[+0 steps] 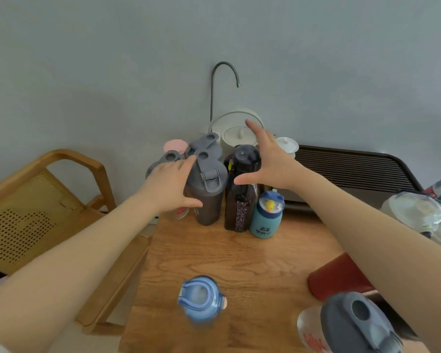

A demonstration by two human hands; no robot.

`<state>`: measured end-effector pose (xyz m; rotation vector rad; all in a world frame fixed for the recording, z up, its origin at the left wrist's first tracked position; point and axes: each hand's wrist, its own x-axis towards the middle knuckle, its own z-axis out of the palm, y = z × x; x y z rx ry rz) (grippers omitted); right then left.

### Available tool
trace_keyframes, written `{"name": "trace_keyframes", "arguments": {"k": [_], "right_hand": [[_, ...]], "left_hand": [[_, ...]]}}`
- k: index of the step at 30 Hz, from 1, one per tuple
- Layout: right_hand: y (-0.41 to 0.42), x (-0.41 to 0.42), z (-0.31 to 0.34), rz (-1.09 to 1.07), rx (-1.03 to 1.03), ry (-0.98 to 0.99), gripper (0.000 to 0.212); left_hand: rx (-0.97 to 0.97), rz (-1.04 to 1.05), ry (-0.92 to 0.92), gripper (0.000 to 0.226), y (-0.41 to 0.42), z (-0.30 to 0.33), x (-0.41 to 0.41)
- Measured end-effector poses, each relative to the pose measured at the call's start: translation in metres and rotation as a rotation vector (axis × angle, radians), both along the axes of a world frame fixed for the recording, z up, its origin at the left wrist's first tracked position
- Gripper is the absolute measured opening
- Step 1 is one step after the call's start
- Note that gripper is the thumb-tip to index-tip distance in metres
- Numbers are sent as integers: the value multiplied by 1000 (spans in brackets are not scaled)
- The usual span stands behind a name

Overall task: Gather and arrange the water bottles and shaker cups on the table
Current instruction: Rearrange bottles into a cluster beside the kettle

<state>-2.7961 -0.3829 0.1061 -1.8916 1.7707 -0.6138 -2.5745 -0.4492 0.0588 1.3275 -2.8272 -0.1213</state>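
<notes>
The counter (239,263) carried most of the bottles already bunched at its far edge, so the gathering looked well over half done. Largest in that group, a dark shaker cup (206,197) with a grey flip lid and a dark square bottle (239,197) stood upright side by side, their long axes vertical and lids pointing up. More grey-lidded shakers and a pink-topped cup (174,146) stood behind them at the far left corner. A small teal bottle (265,217) with a duck on its cap stood upright just beside the dark bottle, toward the right.

Two pieces seemed left to bring in: a blue bottle (201,300) standing alone near the near edge, seen from above with its cap up, and a clear shaker with a grey lid (351,324) at the near right corner.

The left hand (171,184) was spread wide against the left side of the dark shaker, not closed on it. The right hand (267,159) was spread wide above the dark bottle's cap, holding nothing.
</notes>
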Motion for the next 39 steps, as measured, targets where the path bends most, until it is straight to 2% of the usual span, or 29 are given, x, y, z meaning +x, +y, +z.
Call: {"name": "trace_keyframes", "arguments": {"k": [3,5,9,11,14,17,20,24,26,29,35,39], "right_hand": [[-10,10,-6,64,44,256,94],[-13,11,-11,57,24,388,82],[-7,11,-6,52,-23,428,57],[0,11,2,86,-22,456,52],[12,15,15,133,-54,493,51],[13,26,36,156,-81,481,51],[9,40,63,225,-79,430,50],[9,56,90,289,-110,393,52],[9,64,96,279,-121,362,55],[10,75,98,275,-154,276,58],[1,109,95,397,-263,120,49],[-8,138,84,500,-266,73,53]], "left_hand": [[-24,38,65,112,5,-12,-11],[-70,49,80,107,4,-17,-14],[-102,18,55,101,-2,-20,-14],[-40,-3,58,108,-5,-14,-9],[82,-77,191,113,-3,2,0],[250,-199,380,102,11,21,1],[508,-228,602,100,20,36,-5],[708,-228,717,94,33,46,-11],[698,-241,717,83,40,47,-11],[653,-230,778,80,47,52,2],[612,-90,734,86,58,63,53],[558,54,678,89,64,58,90]]}}
